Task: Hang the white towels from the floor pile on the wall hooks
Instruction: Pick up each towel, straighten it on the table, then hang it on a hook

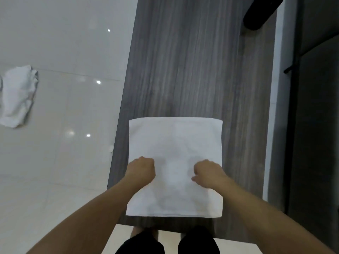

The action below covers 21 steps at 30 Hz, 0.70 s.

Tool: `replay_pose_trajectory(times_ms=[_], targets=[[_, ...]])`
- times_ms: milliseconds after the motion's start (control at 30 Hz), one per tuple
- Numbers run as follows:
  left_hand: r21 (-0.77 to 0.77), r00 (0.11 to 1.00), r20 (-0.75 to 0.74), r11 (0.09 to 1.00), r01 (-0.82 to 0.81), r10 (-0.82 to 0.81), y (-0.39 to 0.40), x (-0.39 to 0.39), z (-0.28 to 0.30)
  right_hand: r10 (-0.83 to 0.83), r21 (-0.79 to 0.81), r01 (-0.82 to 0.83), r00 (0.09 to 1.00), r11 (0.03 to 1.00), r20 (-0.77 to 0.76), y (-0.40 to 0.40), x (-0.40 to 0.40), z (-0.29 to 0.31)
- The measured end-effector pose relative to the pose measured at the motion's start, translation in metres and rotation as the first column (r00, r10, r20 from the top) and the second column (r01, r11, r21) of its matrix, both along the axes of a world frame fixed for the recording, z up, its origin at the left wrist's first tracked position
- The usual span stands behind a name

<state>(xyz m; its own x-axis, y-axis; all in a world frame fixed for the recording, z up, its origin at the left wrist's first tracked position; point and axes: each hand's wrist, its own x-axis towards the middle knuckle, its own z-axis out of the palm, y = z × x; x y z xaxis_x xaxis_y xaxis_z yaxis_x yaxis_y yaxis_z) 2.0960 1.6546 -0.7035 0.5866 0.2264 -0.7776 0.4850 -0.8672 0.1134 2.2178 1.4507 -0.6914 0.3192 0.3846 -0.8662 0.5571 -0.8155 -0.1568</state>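
A glossy pale tiled floor [60, 162] fills the left side of the view, with ceiling lights mirrored in it. Beside it runs a long grey wood-grain surface [192, 61], reaching away from the person; to its right stand dark panels [315, 125], and a black object [260, 13] juts in at the top, too blurred to identify.

A folded white towel [174, 143] lies flat and square on the near end of the wood-grain surface. A crumpled pile of white towels [17, 96] lies on the tiles, well apart to the left.

Both hands sit on the folded towel's near half. The left hand [142, 171] has its fingers curled under, seemingly pinching the cloth. The right hand [209, 174] is likewise curled, fingertips bent down into the towel, though whether it truly grips is unclear.
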Motion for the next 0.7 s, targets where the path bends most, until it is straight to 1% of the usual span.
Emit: replay_pose_trajectory(times_ms=[33,67,100,133,167,200,267,333,367,433,533,633,700], targets=[[0.022,0.969,0.224,0.994,-0.111,0.103,0.000,0.016,-0.003,-0.105,0.162,0.084,0.987,0.983,0.120,0.019,0.012,-0.005],[0.008,0.894,0.414,0.982,-0.191,0.170,0.000,0.033,-0.007,-0.206,0.316,0.133,0.956,0.939,0.209,0.037,0.021,-0.013],[-0.012,0.832,0.524,0.978,-0.209,0.184,0.001,0.050,-0.014,-0.273,0.430,0.144,0.928,0.891,0.255,0.056,0.029,-0.021],[-0.007,0.809,0.569,0.985,-0.175,0.148,0.003,0.066,-0.022,-0.298,0.491,0.133,0.914,0.861,0.274,0.073,0.036,-0.033],[0.005,0.820,0.566,0.994,-0.113,0.090,0.007,0.080,-0.033,-0.291,0.506,0.119,0.916,0.854,0.276,0.086,0.042,-0.044],[0.031,0.846,0.532,0.998,-0.052,0.028,0.012,0.091,-0.045,-0.256,0.485,0.092,0.924,0.870,0.284,0.094,0.044,-0.058],[0.100,0.896,0.439,0.995,0.018,-0.061,0.022,0.096,-0.070,-0.148,0.431,-0.017,0.927,0.902,0.346,0.096,0.043,-0.084],[0.145,0.904,0.419,0.989,0.027,-0.086,0.033,0.086,-0.092,-0.100,0.414,-0.089,0.905,0.906,0.413,0.078,0.044,-0.104],[0.178,0.900,0.429,0.984,0.001,-0.079,0.039,0.079,-0.099,-0.118,0.405,-0.079,0.890,0.911,0.440,0.068,0.047,-0.110],[0.232,0.905,0.425,0.968,-0.098,-0.010,0.056,0.067,-0.108,-0.218,0.375,0.020,0.841,0.927,0.494,0.049,0.059,-0.119],[0.265,0.903,0.414,0.934,-0.239,0.113,0.077,0.058,-0.108,-0.335,0.354,0.149,0.762,0.923,0.554,0.033,0.071,-0.123],[0.270,0.908,0.403,0.933,-0.238,0.114,0.082,0.057,-0.108,-0.432,0.332,0.283,0.676,0.900,0.596,0.014,0.082,-0.123],[0.265,0.917,0.384,0.939,-0.218,0.105,0.081,0.057,-0.105,-0.468,0.327,0.335,0.656,0.884,0.592,-0.001,0.090,-0.118]])
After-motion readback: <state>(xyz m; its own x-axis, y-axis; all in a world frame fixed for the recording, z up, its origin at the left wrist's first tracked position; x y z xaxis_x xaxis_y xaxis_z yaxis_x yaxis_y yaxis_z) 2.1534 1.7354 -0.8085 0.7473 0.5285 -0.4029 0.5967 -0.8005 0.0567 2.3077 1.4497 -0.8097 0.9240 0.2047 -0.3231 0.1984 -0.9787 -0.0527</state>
